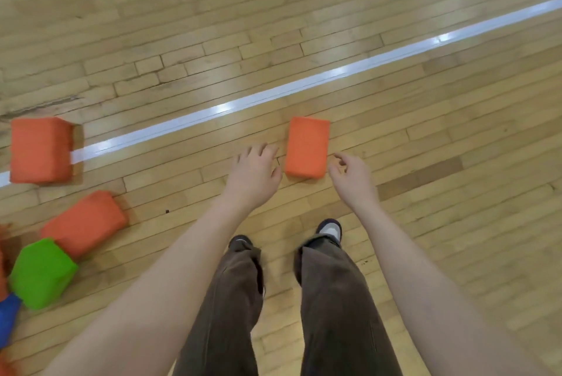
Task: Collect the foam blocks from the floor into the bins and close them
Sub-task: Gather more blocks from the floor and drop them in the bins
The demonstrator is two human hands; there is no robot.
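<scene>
Orange foam block on wooden floor, left hand and right hand flanking it, neither touching

Bare forearms w/o sleeves, brown corduroy trousers, dark shoes w/ white tops.

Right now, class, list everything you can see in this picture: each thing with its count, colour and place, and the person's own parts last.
orange foam blocks: three; one between the hands, one far left on the white line, one lower left
green foam block: one, lower left, against an orange block
blue foam block: one, left edge, partly cut off
white line: one, diagonal across the floor
wooden floor: tan planks
shoes: two, dark and white
trousers: brown
left hand: fingers spread, holding nothing
right hand: fingers loosely curled, holding nothing
</scene>
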